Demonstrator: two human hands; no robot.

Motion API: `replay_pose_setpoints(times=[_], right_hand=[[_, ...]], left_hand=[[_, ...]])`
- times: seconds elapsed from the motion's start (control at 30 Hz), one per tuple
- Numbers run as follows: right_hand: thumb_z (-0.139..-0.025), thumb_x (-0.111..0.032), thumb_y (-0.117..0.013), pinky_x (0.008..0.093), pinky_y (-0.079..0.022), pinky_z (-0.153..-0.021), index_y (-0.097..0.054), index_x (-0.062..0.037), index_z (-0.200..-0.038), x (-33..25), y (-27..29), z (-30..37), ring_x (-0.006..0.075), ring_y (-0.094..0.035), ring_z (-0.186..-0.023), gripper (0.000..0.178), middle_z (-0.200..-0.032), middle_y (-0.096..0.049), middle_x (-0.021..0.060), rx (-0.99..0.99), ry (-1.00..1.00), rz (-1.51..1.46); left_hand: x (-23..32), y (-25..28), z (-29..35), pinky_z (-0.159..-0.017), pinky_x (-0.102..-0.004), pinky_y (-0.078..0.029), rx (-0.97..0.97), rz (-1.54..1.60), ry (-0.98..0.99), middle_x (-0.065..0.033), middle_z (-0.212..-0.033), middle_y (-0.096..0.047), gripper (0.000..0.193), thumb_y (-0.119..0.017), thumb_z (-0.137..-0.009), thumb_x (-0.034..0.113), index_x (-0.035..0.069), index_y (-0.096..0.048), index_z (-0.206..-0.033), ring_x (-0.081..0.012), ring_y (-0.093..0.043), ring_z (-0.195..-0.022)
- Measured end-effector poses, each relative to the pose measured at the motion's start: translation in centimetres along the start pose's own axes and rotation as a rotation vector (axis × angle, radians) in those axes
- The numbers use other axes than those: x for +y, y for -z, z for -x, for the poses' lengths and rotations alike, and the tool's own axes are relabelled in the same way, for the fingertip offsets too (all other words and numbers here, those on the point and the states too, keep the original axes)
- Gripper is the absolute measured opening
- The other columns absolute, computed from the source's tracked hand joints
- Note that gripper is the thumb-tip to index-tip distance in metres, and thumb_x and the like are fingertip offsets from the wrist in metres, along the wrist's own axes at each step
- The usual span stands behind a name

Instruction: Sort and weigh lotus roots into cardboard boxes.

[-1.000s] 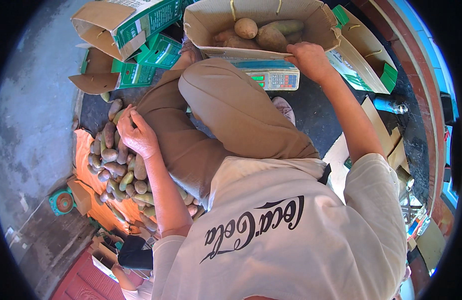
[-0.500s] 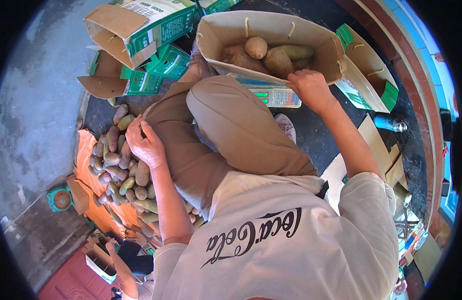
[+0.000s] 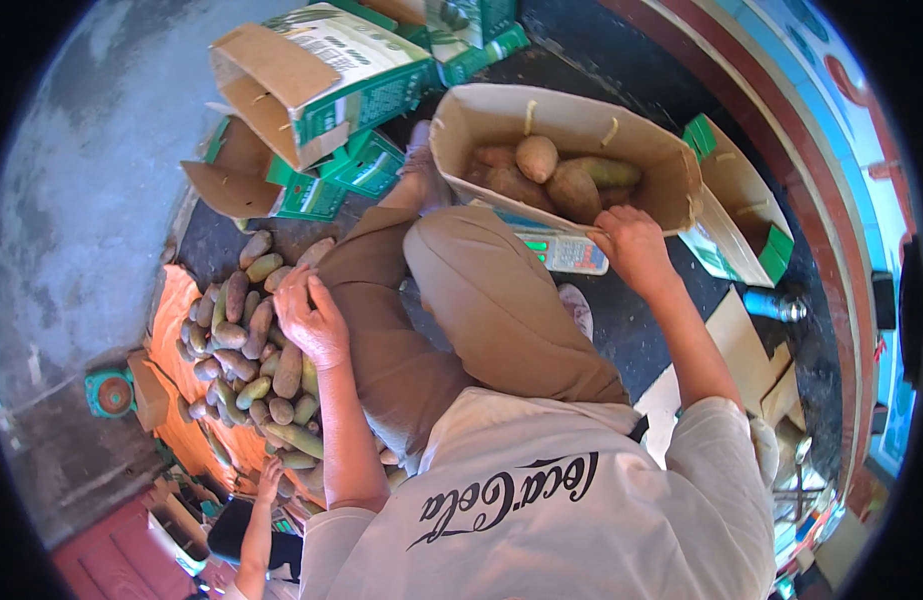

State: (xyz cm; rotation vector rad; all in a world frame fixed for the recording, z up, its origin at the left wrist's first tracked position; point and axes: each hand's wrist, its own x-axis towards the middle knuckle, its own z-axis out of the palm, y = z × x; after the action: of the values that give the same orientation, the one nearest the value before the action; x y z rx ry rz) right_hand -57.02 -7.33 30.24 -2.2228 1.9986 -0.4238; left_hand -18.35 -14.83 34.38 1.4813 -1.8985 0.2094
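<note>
An open cardboard box with rope handles rests on a digital scale beyond my knees. Several brown and greenish oblong vegetables lie inside it. My right hand grips the near rim towards its right end, with the fingers bent over the edge. Beside my left thigh, my left hand is over a heap of similar oblong vegetables, its fingers curled. A brown vegetable shows just past those fingertips. What lies under the palm is hidden.
Green-and-white cartons lie open at the far left, another carton right of the scale. A blue bottle and cardboard pieces are at the right. An orange sheet underlies the heap. Another person's arm reaches in at lower left.
The whole view has shifted, so most things appear lower and farther right. My right hand stays on the box rim. A brown vegetable now shows beyond my left fingertips. The other person's arm has moved.
</note>
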Motion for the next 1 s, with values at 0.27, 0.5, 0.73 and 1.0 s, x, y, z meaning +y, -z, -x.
replay_pose_setpoints(times=[0.27, 0.5, 0.73, 1.0], right_hand=[[-0.071, -0.02, -0.067, 0.0388, -0.047, -0.065, -0.056, -0.0062, -0.074, -2.4, -2.1, -2.3, 0.0283, -0.058, -0.073, 0.019, -0.073, -0.058, 0.01, -0.02, -0.05, 0.014], [-0.073, -0.02, -0.067, 0.0401, -0.047, -0.065, -0.054, -0.0059, -0.077, -2.0, -2.5, -2.4, 0.0304, -0.059, -0.074, 0.019, -0.075, -0.059, 0.0127, -0.055, -0.021, 0.045], [-0.07, -0.015, -0.069, 0.0426, -0.046, -0.066, -0.054, -0.0033, -0.076, -1.3, -1.8, -2.3, 0.0345, -0.059, -0.079, 0.02, -0.079, -0.061, 0.0162, -0.093, -0.048, 0.009], [-0.072, -0.018, -0.069, 0.0435, -0.046, -0.065, -0.057, -0.0036, -0.081, -0.3, -2.4, -1.2, 0.0353, -0.059, -0.079, 0.021, -0.078, -0.061, 0.0167, -0.113, -0.081, 0.058]], left_hand=[[0.1, -0.2, 0.3, -0.079, -0.0388, -0.045, 0.041, 0.115, 0.017, -0.0141, -0.089, -0.062, 0.006, -0.057, -0.075, 0.002, 0.0, -0.059, -0.08, -0.0308, -0.057, -0.086], [0.1, 0.1, 0.7, -0.081, -0.0397, -0.044, 0.076, 0.132, 0.04, -0.0134, -0.088, -0.062, 0.007, -0.059, -0.074, 0.003, 0.0, -0.059, -0.079, -0.0313, -0.057, -0.087], [0.8, 0.1, 0.6, -0.079, -0.0385, -0.045, 0.117, 0.144, 0.045, -0.0126, -0.087, -0.062, 0.006, -0.06, -0.073, 0.004, 0.0, -0.06, -0.079, -0.0302, -0.058, -0.086], [2.5, 0.5, -0.4, -0.08, -0.0382, -0.045, 0.158, 0.255, 0.017, -0.0122, -0.088, -0.062, 0.007, -0.061, -0.072, 0.003, 0.001, -0.06, -0.079, -0.0299, -0.057, -0.088]])
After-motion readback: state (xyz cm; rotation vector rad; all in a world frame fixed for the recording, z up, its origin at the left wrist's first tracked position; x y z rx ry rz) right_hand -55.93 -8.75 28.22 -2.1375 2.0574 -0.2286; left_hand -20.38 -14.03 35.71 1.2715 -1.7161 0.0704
